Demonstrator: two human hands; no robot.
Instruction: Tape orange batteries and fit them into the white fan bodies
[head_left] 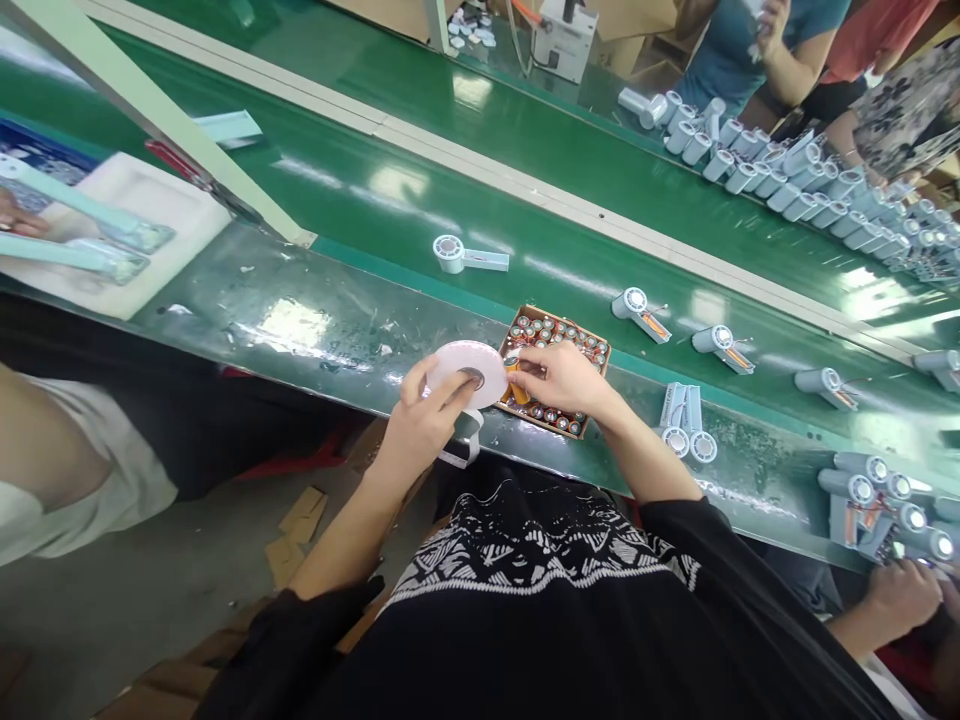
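My left hand (416, 430) grips a flat white roll of tape (469, 358), with fingers at its core. A loose strip of tape (472, 445) hangs below the roll near the bench edge. Between the thumb and fingers of my right hand (562, 375) is an orange cylindrical battery (518, 388), close against the right side of the roll. Right under that hand sits a shallow cardboard box (541, 428) packed with several upright batteries, partly covered by the hand.
Light-blue fan handles (484, 261) with round heads lie along the green conveyor (375, 205). A pair of them (682, 415) rests on the bench to the right. A white tray (180, 210) stands at left. Co-workers' hands (900, 595) show at right and elsewhere.
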